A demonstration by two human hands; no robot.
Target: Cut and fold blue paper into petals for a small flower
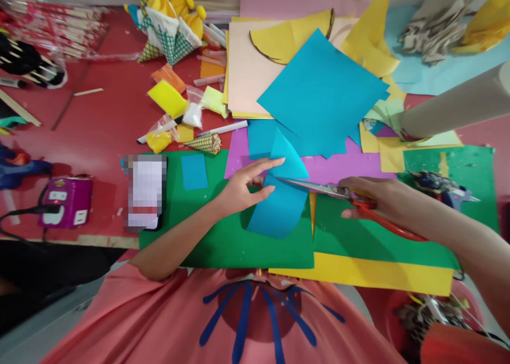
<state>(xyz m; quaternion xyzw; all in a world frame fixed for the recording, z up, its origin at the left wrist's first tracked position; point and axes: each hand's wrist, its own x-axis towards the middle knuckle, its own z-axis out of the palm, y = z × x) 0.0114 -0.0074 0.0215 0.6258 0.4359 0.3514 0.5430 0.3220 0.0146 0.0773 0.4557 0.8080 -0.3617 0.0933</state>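
My left hand (255,182) grips the left edge of a blue paper piece (280,207), with its index finger lying over the upper flap and its thumb below. In my right hand (372,191) is a pair of scissors (319,186) with red handles. Their blades point left and lie across the paper between its upper flap and lower part, the tips close to my left fingers. Under the paper lies a green sheet (227,242). A small blue rectangle (194,171) rests on that sheet, left of my left hand.
A phone (147,191) lies on the left. Large blue sheets (322,87) are stacked behind my hands. A grey tube (454,101) and a glue gun (454,194) are at the right. Farther left stands a purple power box (66,202); clay packets (167,98) lie behind.
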